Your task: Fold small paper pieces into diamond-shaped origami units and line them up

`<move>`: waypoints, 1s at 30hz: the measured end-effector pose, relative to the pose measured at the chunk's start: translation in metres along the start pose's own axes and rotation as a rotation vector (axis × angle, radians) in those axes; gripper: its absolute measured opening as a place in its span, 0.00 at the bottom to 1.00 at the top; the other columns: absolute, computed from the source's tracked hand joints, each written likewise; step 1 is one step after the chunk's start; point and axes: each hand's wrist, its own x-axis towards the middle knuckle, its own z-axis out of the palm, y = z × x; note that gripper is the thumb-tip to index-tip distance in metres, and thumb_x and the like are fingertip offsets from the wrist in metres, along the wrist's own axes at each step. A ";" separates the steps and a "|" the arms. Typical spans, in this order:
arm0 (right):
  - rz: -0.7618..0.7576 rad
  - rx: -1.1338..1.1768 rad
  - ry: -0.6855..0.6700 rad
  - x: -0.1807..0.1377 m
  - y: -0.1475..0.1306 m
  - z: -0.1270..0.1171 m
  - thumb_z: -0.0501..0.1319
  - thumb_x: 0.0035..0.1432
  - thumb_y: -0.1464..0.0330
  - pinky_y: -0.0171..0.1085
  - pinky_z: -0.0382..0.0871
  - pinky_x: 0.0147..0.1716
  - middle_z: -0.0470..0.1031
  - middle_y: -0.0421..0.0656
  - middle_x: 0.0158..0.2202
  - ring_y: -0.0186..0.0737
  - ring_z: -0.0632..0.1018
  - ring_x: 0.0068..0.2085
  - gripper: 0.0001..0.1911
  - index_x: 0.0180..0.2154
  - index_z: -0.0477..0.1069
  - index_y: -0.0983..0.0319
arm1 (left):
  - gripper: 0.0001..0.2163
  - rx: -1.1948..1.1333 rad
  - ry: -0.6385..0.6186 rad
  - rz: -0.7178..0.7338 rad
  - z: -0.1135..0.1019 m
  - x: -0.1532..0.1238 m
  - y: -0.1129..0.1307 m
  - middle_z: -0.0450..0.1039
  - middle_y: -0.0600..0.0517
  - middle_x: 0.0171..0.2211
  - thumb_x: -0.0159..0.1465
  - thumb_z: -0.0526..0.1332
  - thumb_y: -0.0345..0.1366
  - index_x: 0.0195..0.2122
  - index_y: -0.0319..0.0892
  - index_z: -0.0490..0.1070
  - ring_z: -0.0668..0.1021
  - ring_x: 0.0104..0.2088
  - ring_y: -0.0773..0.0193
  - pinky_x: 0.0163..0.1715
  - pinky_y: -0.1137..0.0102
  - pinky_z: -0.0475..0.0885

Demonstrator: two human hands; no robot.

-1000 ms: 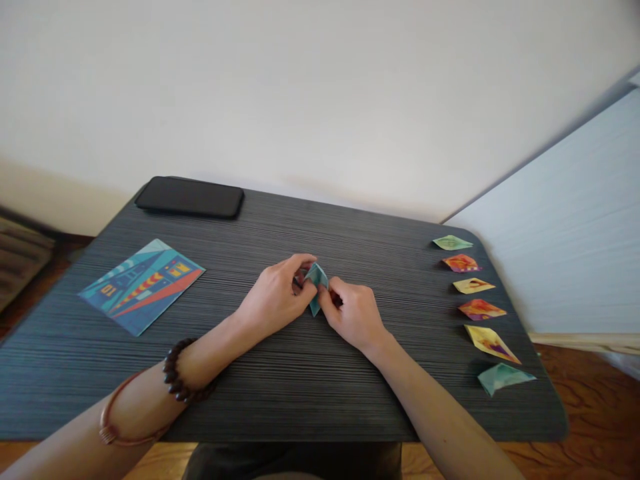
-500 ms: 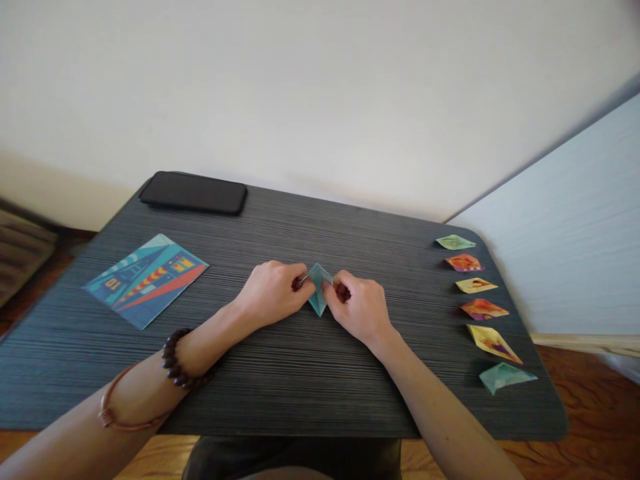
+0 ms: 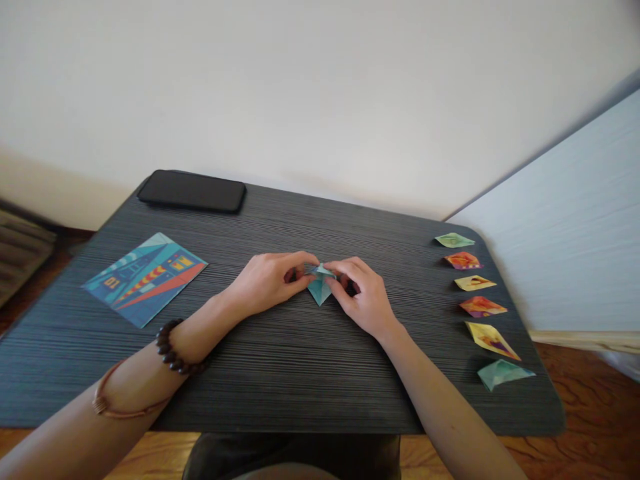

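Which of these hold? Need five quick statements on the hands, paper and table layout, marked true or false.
1. The left hand and right hand both have fingers on the teal folded paper. True.
2. The beaded bracelet is on the right wrist. False: it is on the left wrist.
3. Six folded pieces lie along the right end of the table. True.
4. The black slab lies at the near right corner. False: it lies at the far left.
5. The printed sheet lies left of both hands. True.

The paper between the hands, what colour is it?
The folded paper is light blue-green, in the head view.
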 end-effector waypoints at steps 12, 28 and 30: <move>-0.107 -0.052 0.001 -0.004 0.013 -0.006 0.56 0.60 0.69 0.36 0.70 0.41 0.75 0.43 0.37 0.35 0.75 0.37 0.11 0.44 0.73 0.60 | 0.15 0.053 0.020 0.273 0.001 -0.002 -0.013 0.73 0.50 0.36 0.66 0.52 0.36 0.51 0.46 0.72 0.74 0.34 0.67 0.36 0.74 0.67; 0.183 0.129 0.057 -0.001 -0.002 0.006 0.55 0.58 0.69 0.31 0.67 0.26 0.73 0.35 0.20 0.30 0.71 0.20 0.14 0.46 0.70 0.61 | 0.13 -0.186 0.048 -0.161 0.005 0.001 0.008 0.71 0.57 0.20 0.59 0.56 0.38 0.42 0.43 0.77 0.71 0.21 0.70 0.25 0.75 0.65; 0.183 0.145 0.067 -0.002 -0.003 0.005 0.55 0.58 0.68 0.31 0.66 0.26 0.73 0.35 0.21 0.29 0.71 0.20 0.13 0.45 0.71 0.61 | 0.14 -0.217 0.034 -0.164 0.004 0.001 0.009 0.73 0.57 0.21 0.60 0.56 0.41 0.43 0.43 0.76 0.71 0.22 0.69 0.24 0.76 0.65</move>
